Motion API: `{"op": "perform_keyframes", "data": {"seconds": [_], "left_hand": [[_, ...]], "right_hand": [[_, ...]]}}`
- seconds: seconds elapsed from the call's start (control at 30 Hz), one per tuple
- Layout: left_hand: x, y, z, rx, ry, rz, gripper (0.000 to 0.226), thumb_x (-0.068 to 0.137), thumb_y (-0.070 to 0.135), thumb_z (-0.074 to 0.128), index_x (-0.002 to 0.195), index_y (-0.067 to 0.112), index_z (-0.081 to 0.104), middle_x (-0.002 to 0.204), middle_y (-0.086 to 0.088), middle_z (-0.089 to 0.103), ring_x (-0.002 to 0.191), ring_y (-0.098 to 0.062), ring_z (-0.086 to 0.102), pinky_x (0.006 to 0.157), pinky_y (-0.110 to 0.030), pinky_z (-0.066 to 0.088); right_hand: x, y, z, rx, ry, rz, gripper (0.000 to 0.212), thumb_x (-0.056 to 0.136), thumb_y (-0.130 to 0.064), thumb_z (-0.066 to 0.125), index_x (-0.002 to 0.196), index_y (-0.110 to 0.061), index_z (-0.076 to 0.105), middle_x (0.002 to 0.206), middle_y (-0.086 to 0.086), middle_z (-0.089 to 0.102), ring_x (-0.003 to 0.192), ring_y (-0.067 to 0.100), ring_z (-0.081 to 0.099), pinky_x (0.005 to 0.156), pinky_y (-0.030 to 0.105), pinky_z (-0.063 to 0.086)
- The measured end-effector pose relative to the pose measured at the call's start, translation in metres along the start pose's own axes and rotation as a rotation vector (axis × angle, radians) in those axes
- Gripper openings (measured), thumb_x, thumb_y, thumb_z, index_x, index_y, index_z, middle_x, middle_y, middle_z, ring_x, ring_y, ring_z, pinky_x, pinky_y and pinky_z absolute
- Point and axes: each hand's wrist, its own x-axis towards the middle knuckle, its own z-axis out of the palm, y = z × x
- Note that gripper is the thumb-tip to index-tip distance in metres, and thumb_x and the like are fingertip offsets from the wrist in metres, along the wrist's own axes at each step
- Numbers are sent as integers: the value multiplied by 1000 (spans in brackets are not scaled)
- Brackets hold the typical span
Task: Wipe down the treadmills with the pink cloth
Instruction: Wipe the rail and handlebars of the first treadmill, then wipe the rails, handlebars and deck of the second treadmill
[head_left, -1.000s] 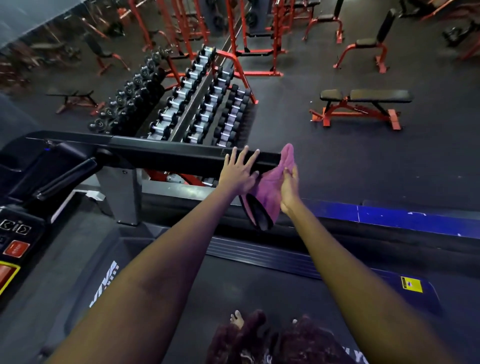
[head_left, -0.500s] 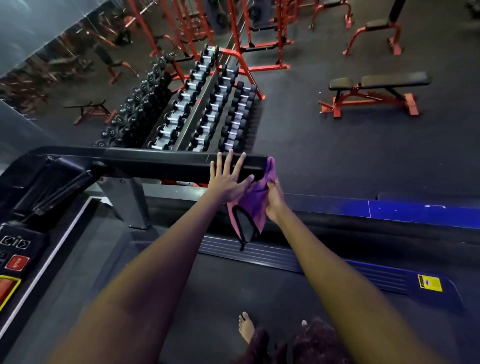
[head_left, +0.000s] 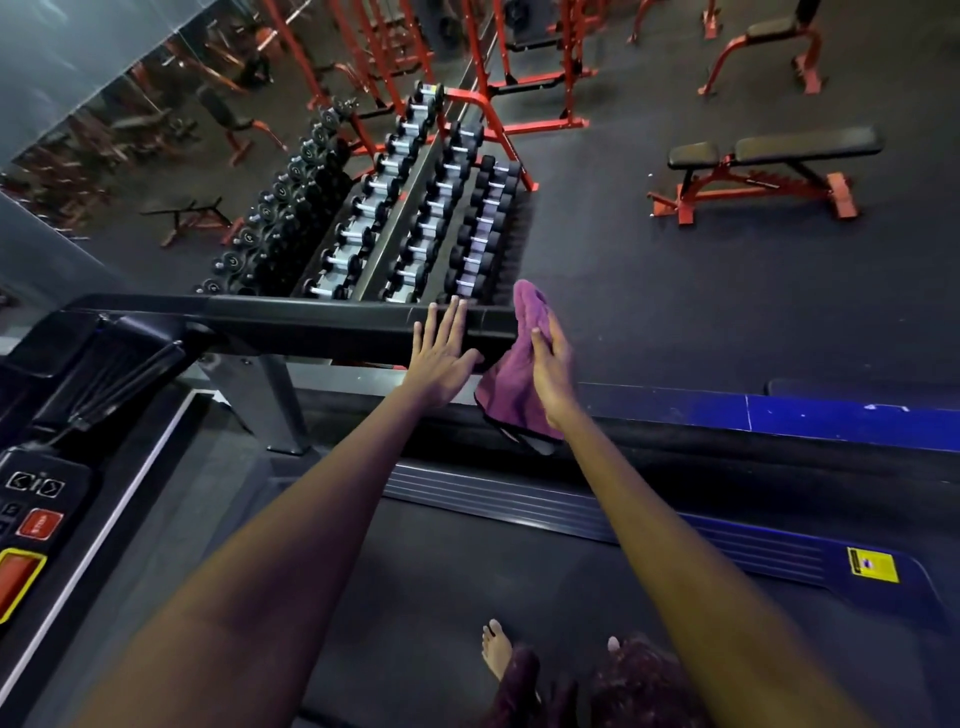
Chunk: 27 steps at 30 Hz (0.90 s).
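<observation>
The pink cloth (head_left: 506, 387) drapes over the right end of the treadmill's black handrail (head_left: 311, 317), one corner sticking up and the rest hanging down. My right hand (head_left: 553, 369) holds the cloth against the rail's end, thumb on the fabric. My left hand (head_left: 441, 358) lies flat on the rail just left of the cloth, fingers straight and together. I stand on the treadmill belt (head_left: 441, 571), with a bare foot (head_left: 496, 647) showing at the bottom.
The treadmill console (head_left: 36, 493) with red buttons sits at the lower left. Beyond the rail stands a dumbbell rack (head_left: 415, 208). A red weight bench (head_left: 763, 166) is on the dark floor at the right, and red racks stand at the back.
My left hand's spread fingers have drawn together on the rail. My right hand has kept the cloth at the rail's end, its top corner now standing higher. The view has tilted slightly.
</observation>
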Motion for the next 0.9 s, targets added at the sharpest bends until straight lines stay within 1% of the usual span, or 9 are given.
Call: {"op": "perform_keyframes", "data": {"seconds": [0.13,0.27,0.37,0.47,0.53,0.6,0.67,0.8,0.9], "left_hand": [[6,-1,-7,-113,-28,-22,62,98,18,37,150,17,2,158,2,-9,144,-21,-18,113,-38,-13],[9,5,-16,-262,-30,-70,48,102,34,29,148,27,19,159,2,1,145,-24,-13,114,-43,-11],[1,21,-17,-673,11,-122,43,96,50,38,131,30,53,152,-10,31,144,-28,15,118,-47,3],[-13,37,-12,-1167,208,-192,14,84,37,67,86,23,71,103,-10,67,99,-17,60,95,-35,45],[-22,42,-11,-1319,316,-203,8,88,15,64,80,15,63,70,1,65,66,-10,58,65,-24,48],[-33,44,-16,-1410,363,-204,14,91,6,57,79,13,58,53,12,59,49,2,52,49,-13,42],[-43,36,-23,-1410,363,-175,15,92,4,54,80,13,57,55,13,59,49,4,52,50,-10,43],[-59,22,-44,-1344,263,-80,13,93,8,52,85,15,59,79,1,61,69,-6,58,68,-17,50],[-63,15,-57,-1255,262,-6,14,94,11,53,86,19,62,82,3,62,73,-4,58,72,-18,49]], "right_hand": [[11,-7,-5,-421,-14,-282,37,94,-12,52,131,-15,54,133,10,50,117,30,48,98,34,41],[13,-33,-3,-700,-96,-373,35,93,-22,53,127,-25,58,129,5,50,116,29,44,97,42,41],[2,-45,-6,-774,-114,-435,33,93,-22,53,125,-26,60,125,4,51,111,27,43,95,42,39],[-6,-53,-7,-812,-140,-548,37,91,-18,55,128,-22,57,124,5,53,107,28,45,91,43,41],[-8,-62,-7,-763,-246,-532,50,87,-19,61,135,-22,47,127,4,53,111,26,45,92,38,40],[-5,-76,-11,-630,-389,-411,67,80,-23,69,138,-19,35,126,5,53,114,22,44,95,34,36],[1,-92,-18,-570,-448,-335,73,79,-26,73,138,-16,30,123,5,54,116,20,45,100,39,36],[14,-113,-25,-770,-640,-284,69,77,-33,73,135,-14,41,131,9,51,121,22,43,104,44,33],[7,-123,-25,-642,-775,-197,28,79,-24,74,97,-4,64,93,13,66,79,5,60,73,23,50]]}}
